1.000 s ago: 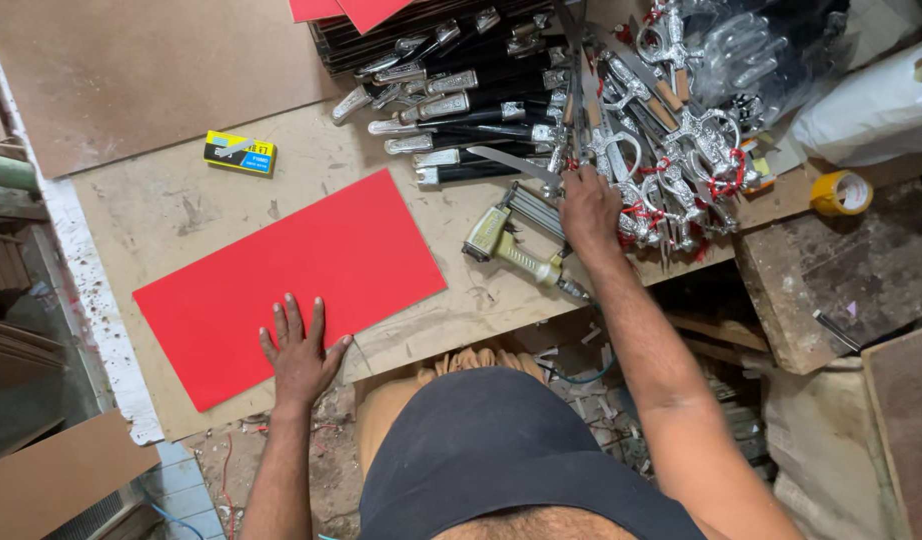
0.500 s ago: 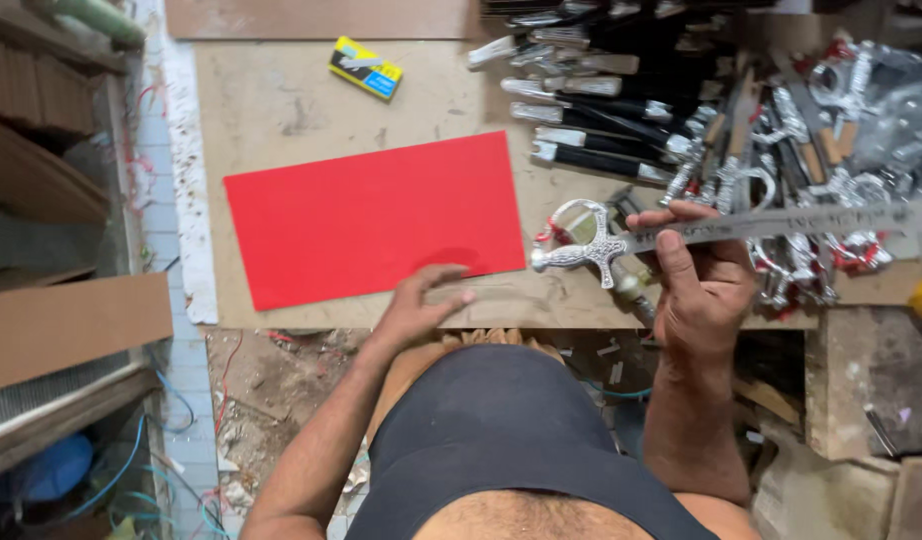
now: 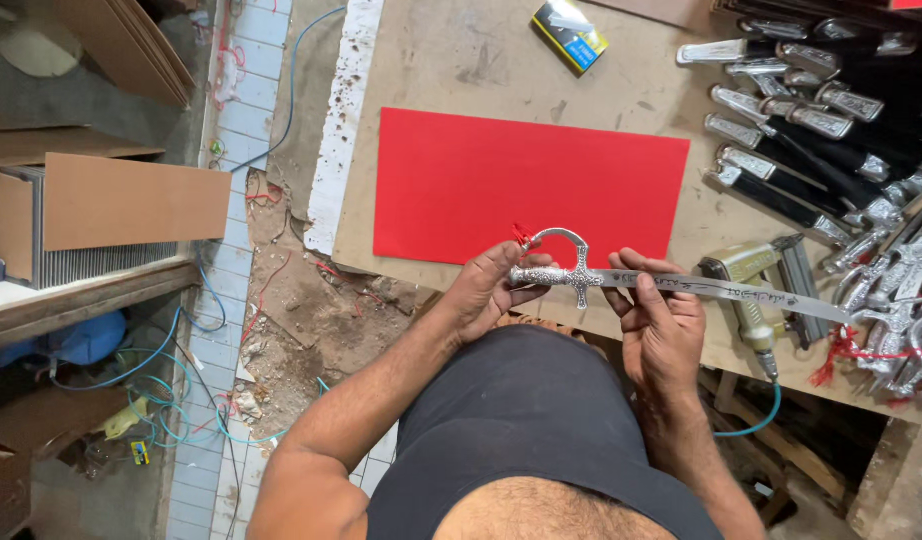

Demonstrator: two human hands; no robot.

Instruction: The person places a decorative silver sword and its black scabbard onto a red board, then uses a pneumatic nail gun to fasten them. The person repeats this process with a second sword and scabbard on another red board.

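1. Person is holding a small decorative sword [image 3: 671, 284] w/ both hands, roughly level, just above the near edge of the worktable [image 3: 461, 60]. It's hanging over the lower edge of the red sheet [image 3: 526, 185], not resting on it afaict.

2. Left hand [image 3: 491, 290] is clamped round the silver hilt [image 3: 556, 272], fingers curled shut on the grip, w/ the curved guard arching over the top. A bit of red tassel is poking out by the thumb.

3. Right hand [image 3: 659, 320] is closed on the blade just past the crossguard, thumb on top, fingers pinching from below. The rest of the engraved blade is running off to the right, toward the pile of finished swords [image 3: 881, 290].

4. Stuff around: pneumatic staple gun [image 3: 756, 290] lying on the table right next to the right hand, hose trailing down off the edge. Row of black scabbards w/ silver fittings [image 3: 811, 130] at top right. Yellow-and-blue small box [image 3: 571, 32] up top.

5. Step in hand, imo: looks like checking or lining up the sword before it goes onto the red sheet.

6. Next move prob needs lowering it flat and square to the sheet, keeping the pinch off the blade edge, and watching the tip near that pile.
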